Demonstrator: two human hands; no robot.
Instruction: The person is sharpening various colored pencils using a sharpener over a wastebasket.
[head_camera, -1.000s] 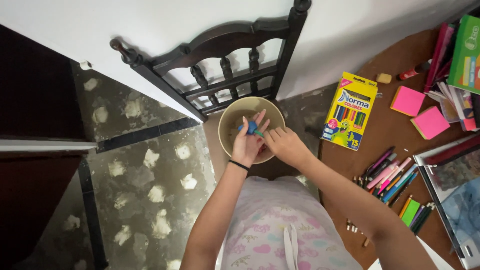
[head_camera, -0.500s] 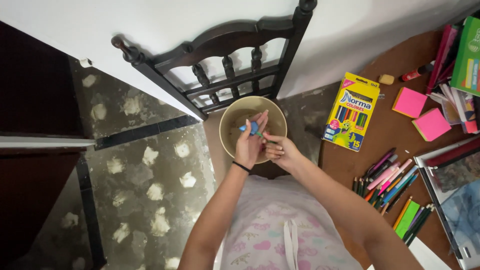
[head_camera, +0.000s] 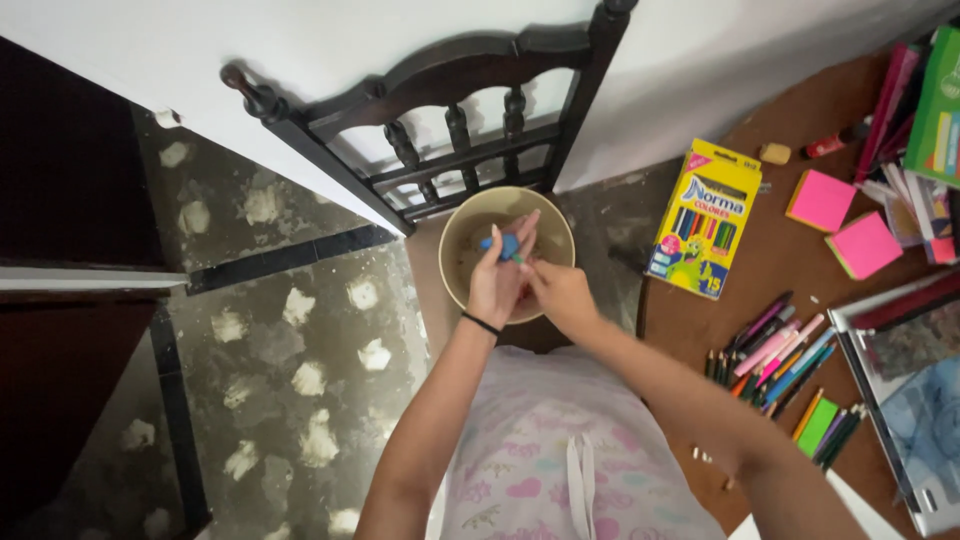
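I am holding both hands together over the round tan bowl (head_camera: 470, 225), which is sitting on a dark wooden chair (head_camera: 440, 110) pushed against the white wall. My left hand (head_camera: 497, 280), with a thin black band on its wrist, is pinching a small blue object (head_camera: 503, 243), likely a sharpener, between raised fingertips, right above the bowl's middle. My right hand (head_camera: 562, 295) is touching the left from the side and closing around something thin at the blue object; I cannot tell what it is, since the fingers are covering it. To my right, the brown bench (head_camera: 760, 270) is carrying a yellow box of coloured pencils (head_camera: 702, 218), lying flat near the bowl. Two pink sticky-note pads (head_camera: 843, 222) are lying further right, and a loose spread of coloured pencils (head_camera: 775, 355) is lying near my right forearm. A green pad (head_camera: 818, 425) is resting just below that spread.
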